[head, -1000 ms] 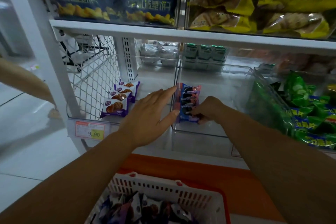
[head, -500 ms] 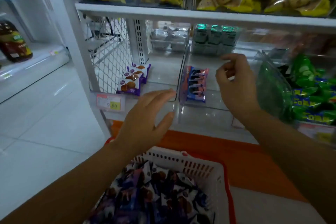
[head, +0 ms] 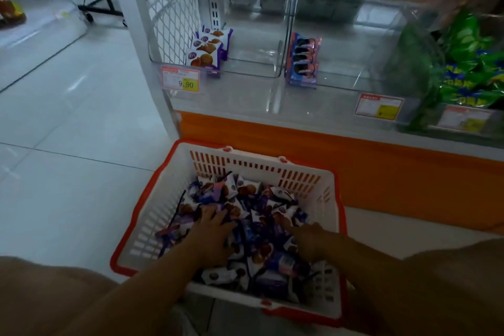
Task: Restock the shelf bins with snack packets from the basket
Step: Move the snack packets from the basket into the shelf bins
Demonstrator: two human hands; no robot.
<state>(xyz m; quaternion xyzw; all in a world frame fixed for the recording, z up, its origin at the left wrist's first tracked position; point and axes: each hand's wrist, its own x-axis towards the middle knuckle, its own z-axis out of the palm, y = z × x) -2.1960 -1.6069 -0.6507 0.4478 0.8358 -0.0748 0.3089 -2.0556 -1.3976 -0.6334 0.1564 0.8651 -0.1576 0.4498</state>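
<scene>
A white basket with an orange rim (head: pixel 261 166) stands on the floor below the shelf, full of purple and white snack packets (head: pixel 253 196). My left hand (head: pixel 211 237) lies on the pile at the basket's middle with its fingers spread over packets. My right hand (head: pixel 309 239) reaches in from the right, fingers stretched toward the pile. Neither hand visibly holds a packet. On the shelf, the left clear bin (head: pixel 253 65) holds a short row of purple cookie packets (head: pixel 207 49). The middle clear bin (head: pixel 349 63) holds a row of blue sandwich-cookie packets (head: pixel 302 60) along its left wall.
A bin of green packets (head: pixel 469 63) sits at the right. Price tags (head: pixel 180 79) hang on the shelf front above the orange base (head: pixel 354 166). The white shelf post (head: pixel 147 49) and wire mesh stand at the left, with tiled floor beyond.
Both hands have left the shelf bins and dropped into the basket. My view has tilted down, so the basket fills the lower frame.
</scene>
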